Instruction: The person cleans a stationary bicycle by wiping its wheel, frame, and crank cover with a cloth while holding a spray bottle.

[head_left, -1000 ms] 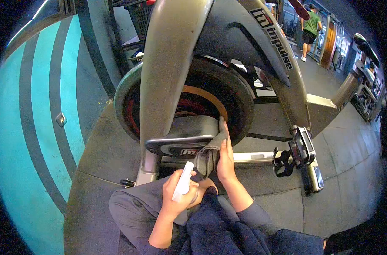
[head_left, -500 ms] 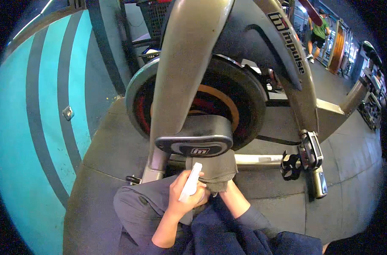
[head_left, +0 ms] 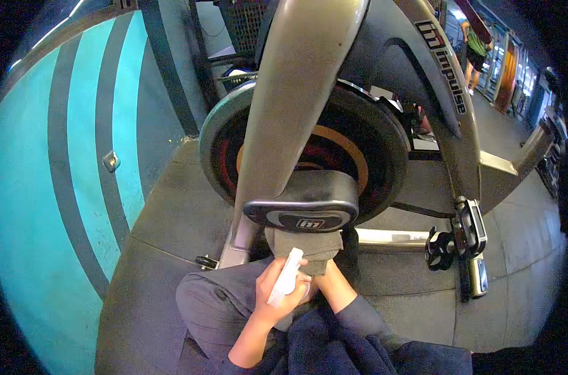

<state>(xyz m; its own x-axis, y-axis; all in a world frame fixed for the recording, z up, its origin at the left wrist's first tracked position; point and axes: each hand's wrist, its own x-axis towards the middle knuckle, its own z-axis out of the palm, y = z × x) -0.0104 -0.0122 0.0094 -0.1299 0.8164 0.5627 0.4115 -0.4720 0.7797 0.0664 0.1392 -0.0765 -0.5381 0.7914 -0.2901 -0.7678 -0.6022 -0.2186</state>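
Note:
My left hand (head_left: 281, 290) is closed around a spray bottle (head_left: 287, 277), whose white head points up and away from me. Beside it, my right hand (head_left: 324, 281) is wrapped in a grey cloth (head_left: 309, 247), which hides most of its fingers. The cloth lies just below the black crank cover (head_left: 302, 212) of an exercise bike and overlaps the cover's lower edge in this view. Behind the cover stands the bike's large dark flywheel (head_left: 384, 144), crossed by a grey-gold frame tube (head_left: 296, 81).
A pedal with a strap (head_left: 468, 228) sticks out at the right, near the floor bar (head_left: 390, 239). On the left runs a teal and grey striped wall (head_left: 78, 156). Behind the bike is a black basket (head_left: 245, 25). A person (head_left: 476, 53) stands far back right.
The bike has shifted slightly right in view as my head turned. My right hand and the cloth have moved a little left relative to the crank cover. Both holds are unchanged.

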